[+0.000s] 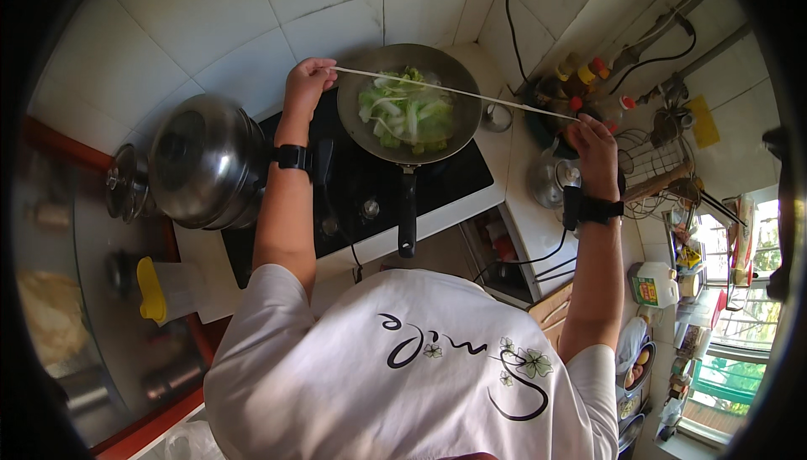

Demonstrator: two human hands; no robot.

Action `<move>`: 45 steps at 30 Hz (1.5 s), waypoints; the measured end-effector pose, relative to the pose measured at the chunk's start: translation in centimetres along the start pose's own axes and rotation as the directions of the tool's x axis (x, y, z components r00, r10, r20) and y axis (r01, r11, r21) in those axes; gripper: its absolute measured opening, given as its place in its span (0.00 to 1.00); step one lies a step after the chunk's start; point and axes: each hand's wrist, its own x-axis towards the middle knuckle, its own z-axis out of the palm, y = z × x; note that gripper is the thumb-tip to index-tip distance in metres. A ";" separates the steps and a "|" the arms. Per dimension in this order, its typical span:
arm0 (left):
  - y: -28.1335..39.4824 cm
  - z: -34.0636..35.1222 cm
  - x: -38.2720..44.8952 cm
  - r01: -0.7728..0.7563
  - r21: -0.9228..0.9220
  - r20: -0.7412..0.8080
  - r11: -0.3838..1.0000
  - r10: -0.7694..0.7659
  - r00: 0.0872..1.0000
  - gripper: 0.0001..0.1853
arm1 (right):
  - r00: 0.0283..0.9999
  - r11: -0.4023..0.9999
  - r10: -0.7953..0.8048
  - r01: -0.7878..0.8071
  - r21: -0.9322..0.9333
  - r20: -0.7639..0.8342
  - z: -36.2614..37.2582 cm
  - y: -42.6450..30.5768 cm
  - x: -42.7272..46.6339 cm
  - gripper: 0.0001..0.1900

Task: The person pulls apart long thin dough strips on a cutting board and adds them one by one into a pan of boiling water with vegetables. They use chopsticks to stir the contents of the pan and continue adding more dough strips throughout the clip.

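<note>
A long pale strip of dough or noodle (441, 87) stretches between my two hands, above a frying pan (353, 110). My left hand (309, 85) pinches one end at the pan's upper left. At the other end, my right hand (594, 138) grips the strip between thumb and fingers, beyond the pan's right side. Chopped leafy greens (408, 113) lie in the pan, with a few pale strands over them. The pan sits on a black cooktop (372, 185), its black handle (408, 214) pointing towards me.
A large lidded steel pot (202, 163) stands left of the pan, beside a smaller glass lid (126, 182). A steel kettle (551, 176) is near my right hand, with a wire rack (659, 160) and bottles (583, 75) behind. A yellow-lidded container (167, 290) stands at the left.
</note>
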 end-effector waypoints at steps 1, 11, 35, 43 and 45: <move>0.1 0.2 -0.2 0.000 -0.118 -0.014 0.993 -0.002 1.000 0.08 | 1.000 1.000 -0.014 0.014 0.024 -0.003 0.2 0.1 0.3 0.10; 4.6 1.2 -6.2 0.306 -0.857 0.438 0.415 0.272 0.857 0.05 | 0.934 0.830 -0.001 -0.199 0.521 0.358 5.6 -2.0 -2.1 0.10; 6.5 7.3 -19.3 -0.229 -0.006 0.637 0.973 0.180 0.749 0.15 | 0.715 0.529 0.228 0.478 -0.701 0.660 8.1 -4.2 -14.6 0.14; 4.5 7.7 -20.9 0.272 -0.588 0.603 0.761 0.189 0.775 0.18 | 0.652 0.774 0.364 0.185 -0.605 0.665 6.9 0.4 -15.2 0.11; 3.9 8.3 -21.3 0.358 -0.645 0.605 0.675 0.164 0.779 0.19 | 0.658 0.798 0.333 0.185 -0.574 0.675 7.0 0.7 -15.0 0.12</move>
